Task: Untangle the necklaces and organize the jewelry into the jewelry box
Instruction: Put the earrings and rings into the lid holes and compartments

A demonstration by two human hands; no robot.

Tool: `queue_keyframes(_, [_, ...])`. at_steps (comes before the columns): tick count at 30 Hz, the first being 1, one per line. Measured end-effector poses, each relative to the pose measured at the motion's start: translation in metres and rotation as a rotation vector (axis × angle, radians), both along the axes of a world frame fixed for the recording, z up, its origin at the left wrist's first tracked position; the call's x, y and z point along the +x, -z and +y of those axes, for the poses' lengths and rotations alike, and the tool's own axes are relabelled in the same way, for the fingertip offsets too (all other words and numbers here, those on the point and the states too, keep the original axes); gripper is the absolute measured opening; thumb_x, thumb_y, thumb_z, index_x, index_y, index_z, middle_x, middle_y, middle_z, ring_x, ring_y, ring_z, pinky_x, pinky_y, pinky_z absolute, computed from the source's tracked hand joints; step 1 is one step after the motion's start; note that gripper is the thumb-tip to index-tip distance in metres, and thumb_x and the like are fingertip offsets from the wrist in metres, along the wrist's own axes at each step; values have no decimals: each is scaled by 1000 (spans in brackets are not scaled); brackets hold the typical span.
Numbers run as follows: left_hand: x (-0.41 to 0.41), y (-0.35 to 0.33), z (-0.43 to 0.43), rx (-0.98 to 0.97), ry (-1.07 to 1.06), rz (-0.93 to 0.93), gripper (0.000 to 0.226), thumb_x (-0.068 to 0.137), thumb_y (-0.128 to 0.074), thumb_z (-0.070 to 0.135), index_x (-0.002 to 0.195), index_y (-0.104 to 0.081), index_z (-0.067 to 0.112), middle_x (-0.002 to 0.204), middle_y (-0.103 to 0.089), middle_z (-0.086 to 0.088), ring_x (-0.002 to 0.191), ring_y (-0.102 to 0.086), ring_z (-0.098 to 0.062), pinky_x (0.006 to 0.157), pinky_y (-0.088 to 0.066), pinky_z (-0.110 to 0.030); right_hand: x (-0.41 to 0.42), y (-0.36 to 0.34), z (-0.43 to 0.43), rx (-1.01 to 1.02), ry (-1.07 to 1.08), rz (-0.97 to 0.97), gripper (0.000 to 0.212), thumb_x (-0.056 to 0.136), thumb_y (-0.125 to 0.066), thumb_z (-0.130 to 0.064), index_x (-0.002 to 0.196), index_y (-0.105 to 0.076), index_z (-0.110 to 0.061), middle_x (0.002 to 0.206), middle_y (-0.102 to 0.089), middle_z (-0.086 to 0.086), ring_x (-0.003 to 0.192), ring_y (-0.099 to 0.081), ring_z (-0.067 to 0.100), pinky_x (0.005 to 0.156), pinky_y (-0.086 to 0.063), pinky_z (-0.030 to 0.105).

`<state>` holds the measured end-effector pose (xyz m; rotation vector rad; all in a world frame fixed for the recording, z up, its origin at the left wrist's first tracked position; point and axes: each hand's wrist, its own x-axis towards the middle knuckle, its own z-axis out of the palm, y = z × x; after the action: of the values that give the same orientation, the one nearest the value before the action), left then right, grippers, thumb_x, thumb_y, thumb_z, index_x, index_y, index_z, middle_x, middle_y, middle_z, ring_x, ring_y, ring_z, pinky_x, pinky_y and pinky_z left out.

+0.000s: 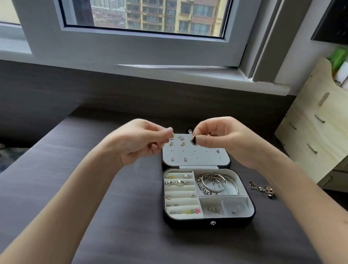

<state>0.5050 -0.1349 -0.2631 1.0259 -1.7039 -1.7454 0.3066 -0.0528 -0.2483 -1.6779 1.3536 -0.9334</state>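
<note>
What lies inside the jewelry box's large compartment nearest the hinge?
Several silver bangles and a beaded bracelet, overlapping in the jewelry box. Anything beneath them is covered.

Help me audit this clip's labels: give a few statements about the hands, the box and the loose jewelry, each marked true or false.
1. The jewelry box lies open. True.
2. A gold-coloured chain lies on the table right of the box. True.
3. The bangles lie on the table too. False: they sit in the box's far right compartment.
4. The right hand pinches a small dark piece above the lid. True.
5. The left hand rests flat on the table. False: it is raised, fingertips pinched together.
</note>
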Motion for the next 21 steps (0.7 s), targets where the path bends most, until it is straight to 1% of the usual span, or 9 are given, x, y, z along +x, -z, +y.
queue_keyframes(3, [-5, 18, -10, -106, -241, -73, 15, 84, -69, 22, 74, -71, 10, 64, -59, -1, 57, -49, -7, 52, -41, -16, 13, 11, -17, 30, 218, 191, 7, 84, -69, -18, 82, -72, -12, 66, -57, -1, 60, -45, 10, 52, -36, 16])
queue_keyframes(7, [-17, 46, -12, -245, -389, -161, 14, 82, -71, 24, 71, -69, 16, 68, -64, -4, 61, -52, -11, 57, -41, -23, 27, 27, -42, 165, 365, 341, 9, 80, -71, -27, 75, -73, -19, 79, -70, -5, 75, -59, 11, 71, -46, 30])
queue_keyframes(9, [-21, 53, -13, -303, -437, -204, 16, 82, -70, 26, 69, -68, 19, 75, -69, -7, 65, -56, -14, 58, -42, -25, 31, 30, -50, 201, 398, 360, 9, 81, -70, -25, 74, -72, -19, 80, -69, -4, 76, -59, 10, 68, -45, 27])
queue_keyframes(11, [-23, 57, -13, -328, -446, -193, 17, 84, -68, 26, 68, -67, 20, 78, -71, -8, 66, -57, -14, 56, -41, -24, 34, 33, -54, 230, 397, 384, 10, 81, -69, -23, 73, -72, -19, 72, -65, -5, 67, -57, 9, 60, -42, 24])
queue_keyframes(12, [-24, 58, -13, -328, -451, -186, 17, 84, -68, 26, 68, -66, 20, 77, -70, -7, 66, -57, -14, 55, -41, -24, 35, 33, -56, 243, 400, 399, 10, 81, -69, -24, 72, -72, -20, 69, -64, -5, 63, -56, 9, 58, -42, 24])
queue_keyframes(14, [-24, 60, -15, -317, -465, -172, 16, 85, -67, 26, 71, -67, 19, 75, -68, -4, 66, -56, -12, 56, -41, -24, 35, 35, -60, 261, 424, 421, 10, 80, -70, -25, 71, -72, -21, 68, -65, -4, 65, -57, 12, 61, -43, 26])
queue_keyframes(16, [-25, 60, -16, -278, -476, -133, 14, 85, -68, 24, 73, -68, 16, 75, -67, -3, 68, -56, -13, 61, -43, -24, 35, 35, -64, 283, 452, 427, 7, 77, -72, -26, 76, -73, -19, 73, -67, -1, 69, -58, 14, 65, -44, 28])
queue_keyframes(18, [-24, 60, -16, -204, -479, -74, 15, 85, -68, 23, 72, -68, 16, 78, -67, -6, 74, -57, -15, 68, -44, -28, 35, 33, -68, 317, 469, 426, 15, 75, -74, -26, 85, -73, -14, 79, -68, 2, 69, -57, 15, 64, -42, 28])
queue_keyframes(21, [-24, 58, -16, -100, -477, 3, 13, 86, -67, 20, 76, -69, 11, 85, -67, -12, 79, -57, -18, 70, -43, -28, 32, 30, -72, 381, 494, 442, 26, 71, -77, -28, 90, -73, -11, 94, -72, 6, 73, -57, 16, 68, -40, 28])
